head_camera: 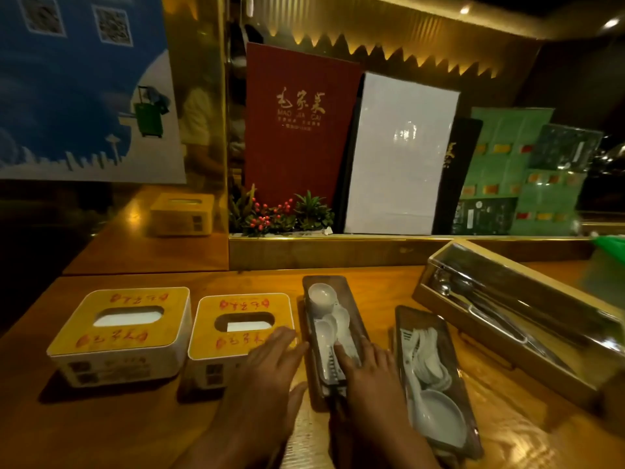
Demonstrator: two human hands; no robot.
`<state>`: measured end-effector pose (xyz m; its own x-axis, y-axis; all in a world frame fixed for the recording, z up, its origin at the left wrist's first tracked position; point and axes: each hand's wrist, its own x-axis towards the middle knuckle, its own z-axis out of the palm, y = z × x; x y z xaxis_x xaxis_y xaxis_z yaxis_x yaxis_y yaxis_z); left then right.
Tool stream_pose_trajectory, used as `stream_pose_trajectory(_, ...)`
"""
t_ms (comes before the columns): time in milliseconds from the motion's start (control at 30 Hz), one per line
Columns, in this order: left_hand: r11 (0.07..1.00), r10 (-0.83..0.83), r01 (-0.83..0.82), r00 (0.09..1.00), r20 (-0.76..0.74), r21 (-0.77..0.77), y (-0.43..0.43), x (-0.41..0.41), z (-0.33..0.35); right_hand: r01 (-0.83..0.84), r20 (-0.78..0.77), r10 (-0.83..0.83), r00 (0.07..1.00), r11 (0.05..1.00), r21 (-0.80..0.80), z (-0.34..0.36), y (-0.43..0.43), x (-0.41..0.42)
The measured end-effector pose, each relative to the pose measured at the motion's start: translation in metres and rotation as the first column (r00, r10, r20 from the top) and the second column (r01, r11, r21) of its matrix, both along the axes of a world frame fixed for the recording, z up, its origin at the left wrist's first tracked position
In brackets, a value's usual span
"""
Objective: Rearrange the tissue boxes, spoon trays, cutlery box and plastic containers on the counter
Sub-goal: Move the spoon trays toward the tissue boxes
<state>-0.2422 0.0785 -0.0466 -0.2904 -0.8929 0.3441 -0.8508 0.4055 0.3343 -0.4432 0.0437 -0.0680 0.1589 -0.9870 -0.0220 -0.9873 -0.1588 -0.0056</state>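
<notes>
Both hands frame the middle spoon tray [333, 333]: left hand [270, 363] flat, fingers spread, gripping nothing, beside its left edge; right hand [367, 367] fingers pressing its spoons [329, 319]. Tissue box [236, 330] sits just left. A crooked push could spill spoons onto the tabletop [101, 428].

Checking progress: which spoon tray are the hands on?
The left spoon tray, beside the tissue boxes; both hands flank it. The right spoon tray lies untouched.
</notes>
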Motion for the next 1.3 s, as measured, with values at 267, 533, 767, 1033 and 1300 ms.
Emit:
stream_pose_trajectory(267,0.986,-0.146,0.148,0.989,-0.036,0.076,0.014,-0.033,-0.041,-0.021,-0.036,0.019,0.999,0.998,-0.057,-0.015,0.037,-0.014)
stream_pose_trajectory(533,0.996,-0.020,0.020,1.000,-0.003,0.082,0.022,-0.049,-0.041,-0.052,0.058,0.064,0.996,0.982,-0.183,0.010,0.054,-0.055)
stream_pose_trajectory(767,1.000,0.017,-0.018,1.000,0.013,0.014,0.037,-0.113,-0.019,0.117,0.037,-0.124,0.992,0.981,0.158,0.030,0.064,-0.161)
stream_pose_trajectory(1033,0.980,0.045,-0.051,0.998,0.036,0.192,0.034,-0.226,-0.030,-0.172,0.218,0.136,0.966,0.973,0.156,0.007,0.023,-0.242)
stream_pose_trajectory(1300,0.954,0.185,-0.201,0.978,0.092,0.224,0.021,-0.269,-0.028,-0.274,0.257,0.227,0.939,0.948,0.165,0.005,-0.005,-0.260)
